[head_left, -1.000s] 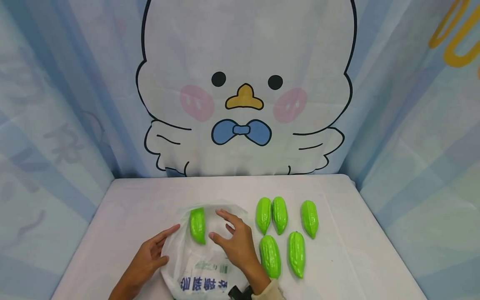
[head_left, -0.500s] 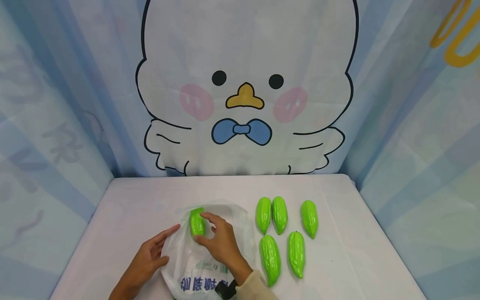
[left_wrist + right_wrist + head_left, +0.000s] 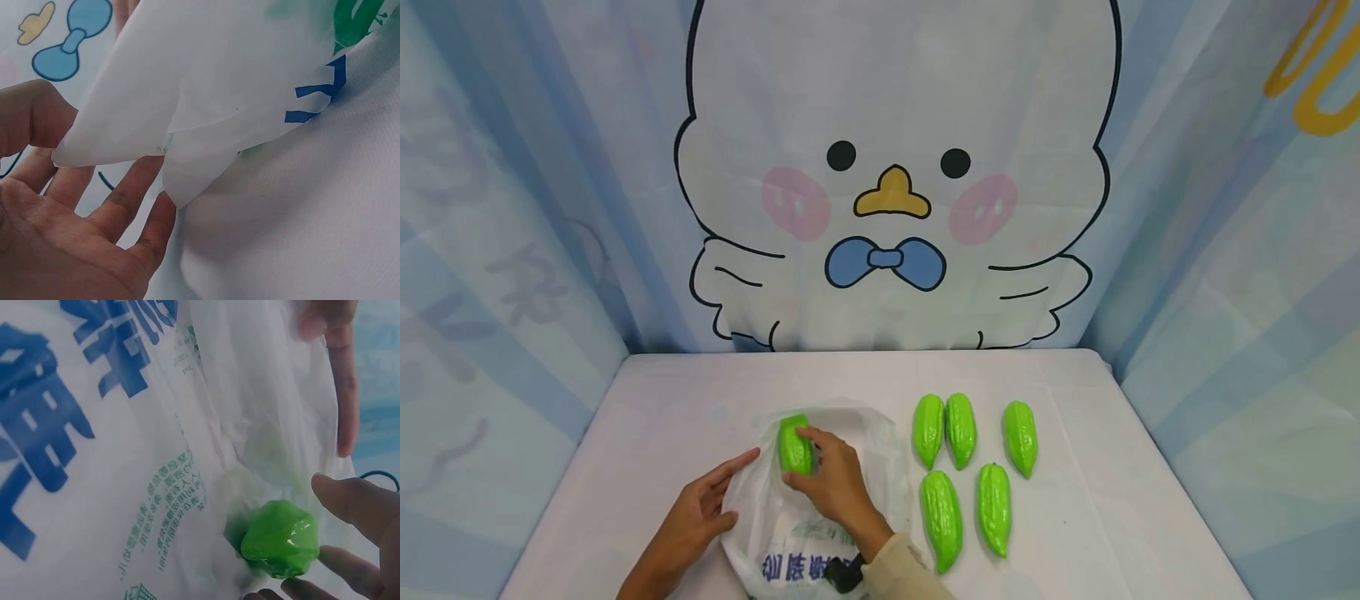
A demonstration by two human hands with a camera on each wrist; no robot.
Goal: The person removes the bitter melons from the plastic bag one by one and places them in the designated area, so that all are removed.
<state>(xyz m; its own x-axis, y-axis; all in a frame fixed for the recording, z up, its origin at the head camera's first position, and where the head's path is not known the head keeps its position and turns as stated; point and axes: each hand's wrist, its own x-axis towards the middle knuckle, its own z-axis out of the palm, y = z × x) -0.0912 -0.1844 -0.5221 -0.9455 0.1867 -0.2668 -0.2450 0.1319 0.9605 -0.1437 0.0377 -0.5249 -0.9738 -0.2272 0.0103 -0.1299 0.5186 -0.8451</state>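
A green bitter melon [image 3: 794,442] with a ridged, glossy skin lies on or partly within a white plastic bag [image 3: 880,433]; which of these I cannot tell. My right hand [image 3: 837,483] holds it, with the index fingertip on its right side and the thumb at its nearer end. In the right wrist view the fingers [image 3: 353,565] surround the bitter melon [image 3: 281,540], seen end-on. My left hand [image 3: 692,512] spreads along the bag's left edge, thumb and index finger apart. In the left wrist view the bag's film [image 3: 162,100] covers some of those fingertips.
Several more bitter melons [image 3: 942,521] lie on the white table [image 3: 1075,533] to the right of the bag. A printed curtain [image 3: 887,108] stands behind the table and along both sides. A black strap device [image 3: 844,575] sits at the right wrist.
My right hand has moved left and closed in on the bitter melon at the bag, where a second ago it hovered beside it. The left hand has stayed in place.
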